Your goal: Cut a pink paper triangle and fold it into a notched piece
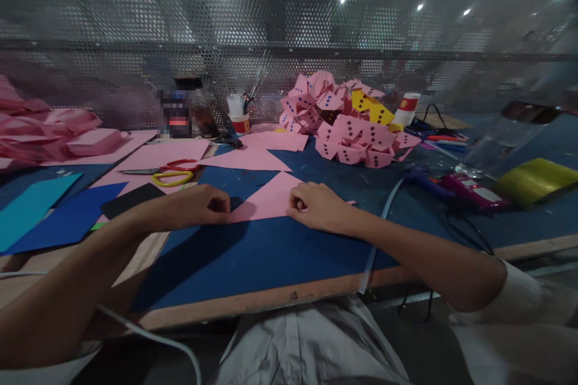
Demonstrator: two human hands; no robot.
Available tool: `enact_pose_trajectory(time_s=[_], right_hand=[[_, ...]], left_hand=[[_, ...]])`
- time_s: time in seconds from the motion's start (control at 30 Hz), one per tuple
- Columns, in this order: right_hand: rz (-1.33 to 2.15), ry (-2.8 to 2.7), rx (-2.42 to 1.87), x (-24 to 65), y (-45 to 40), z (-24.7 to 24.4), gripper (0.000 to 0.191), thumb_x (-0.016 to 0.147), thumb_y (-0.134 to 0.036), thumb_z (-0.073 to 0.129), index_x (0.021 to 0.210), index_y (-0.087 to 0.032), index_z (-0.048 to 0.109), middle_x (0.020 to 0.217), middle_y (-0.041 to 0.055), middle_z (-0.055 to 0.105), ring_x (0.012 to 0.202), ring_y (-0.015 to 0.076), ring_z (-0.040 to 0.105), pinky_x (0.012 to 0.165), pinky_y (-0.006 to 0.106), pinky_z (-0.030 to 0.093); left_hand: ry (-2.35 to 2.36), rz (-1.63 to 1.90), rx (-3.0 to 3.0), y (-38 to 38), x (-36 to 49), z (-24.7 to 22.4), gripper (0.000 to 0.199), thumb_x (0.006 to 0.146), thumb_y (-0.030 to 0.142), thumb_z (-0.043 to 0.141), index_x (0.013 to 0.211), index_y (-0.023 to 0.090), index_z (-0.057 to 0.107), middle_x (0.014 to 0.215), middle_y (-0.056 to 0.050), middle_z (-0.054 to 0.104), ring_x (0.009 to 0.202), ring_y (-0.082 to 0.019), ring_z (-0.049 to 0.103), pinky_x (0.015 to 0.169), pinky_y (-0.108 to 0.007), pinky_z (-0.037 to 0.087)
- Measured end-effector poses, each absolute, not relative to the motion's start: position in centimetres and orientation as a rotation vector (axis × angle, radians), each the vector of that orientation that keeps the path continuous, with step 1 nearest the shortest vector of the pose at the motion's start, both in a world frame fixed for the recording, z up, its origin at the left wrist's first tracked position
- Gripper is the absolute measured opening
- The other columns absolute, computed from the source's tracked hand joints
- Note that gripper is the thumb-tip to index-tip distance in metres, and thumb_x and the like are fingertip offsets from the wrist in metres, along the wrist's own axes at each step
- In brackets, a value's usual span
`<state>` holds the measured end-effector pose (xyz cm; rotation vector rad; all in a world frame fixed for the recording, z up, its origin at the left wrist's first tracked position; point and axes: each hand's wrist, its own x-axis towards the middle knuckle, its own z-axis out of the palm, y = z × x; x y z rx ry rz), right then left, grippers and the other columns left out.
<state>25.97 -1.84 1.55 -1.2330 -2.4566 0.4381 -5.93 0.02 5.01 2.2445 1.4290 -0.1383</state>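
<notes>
A pink sheet of paper (pixel 266 200) lies on the blue table mat (pixel 253 264), its front edge running between my two hands and its far corner pointing away from me. My left hand (pixel 205 206) is closed, with its fingertips pinching the sheet's left corner. Farther right, my right hand (pixel 316 206) is also closed, fingers curled on the front edge of the same sheet; part of the paper is hidden under it. Another pink sheet (pixel 250 159) lies just beyond. Left of my left hand are scissors (pixel 174 174) with red and yellow handles.
Folded pink pieces with dark dots (pixel 347 132) are heaped at the back. Blue card (pixel 67 219) and black card (pixel 133 201) lie left. On the right are a glue gun (pixel 428 183), yellow tape roll (pixel 537 183) and clear jar (pixel 501 138). A paper cup (pixel 239 123) holds tools.
</notes>
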Motion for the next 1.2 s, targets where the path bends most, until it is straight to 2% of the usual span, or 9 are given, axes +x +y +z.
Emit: enact_pose_trajectory(time_s=[0.23, 0.47, 0.77, 1.2], right_hand=[[0.443, -2.471, -1.229, 26.05, -1.81, 1.5, 0.013, 0.093, -0.03, 0.064, 0.085, -0.02, 0.067, 0.092, 0.0028, 0.071, 0.086, 0.0178, 0.058, 0.077, 0.032, 0.032], [0.444, -2.461, -1.242, 25.99, -1.85, 1.6, 0.012, 0.091, -0.029, 0.064, 0.084, -0.02, 0.067, 0.092, 0.0025, 0.071, 0.086, 0.0172, 0.058, 0.079, 0.033, 0.033], [0.438, -2.461, -1.223, 26.02, -1.78, 1.44, 0.012, 0.091, -0.03, 0.064, 0.083, -0.021, 0.066, 0.091, 0.0014, 0.071, 0.084, 0.0165, 0.058, 0.077, 0.032, 0.032], [0.431, -2.471, -1.24, 26.0, -1.91, 1.71, 0.011, 0.092, -0.029, 0.064, 0.084, -0.02, 0.066, 0.093, 0.0022, 0.071, 0.086, 0.0171, 0.059, 0.077, 0.032, 0.032]], left_hand=[[1.426, -0.149, 2.245, -0.15, -5.95, 5.38, 0.032, 0.084, 0.051, 0.064, 0.079, 0.021, 0.072, 0.076, -0.002, 0.069, 0.07, -0.019, 0.057, 0.061, -0.029, 0.036], [1.413, -0.165, 2.279, -0.55, -5.57, 5.7, 0.027, 0.086, 0.045, 0.06, 0.08, 0.021, 0.069, 0.077, -0.002, 0.066, 0.071, -0.019, 0.057, 0.064, -0.028, 0.038], [1.48, -0.16, 2.295, -0.67, -5.45, 5.14, 0.026, 0.085, 0.042, 0.06, 0.075, 0.018, 0.06, 0.068, 0.002, 0.054, 0.064, -0.014, 0.043, 0.059, -0.028, 0.028], [1.466, -0.187, 2.33, -0.82, -5.67, 5.3, 0.021, 0.086, 0.037, 0.06, 0.079, 0.018, 0.066, 0.071, 0.002, 0.058, 0.065, -0.015, 0.048, 0.06, -0.028, 0.029]])
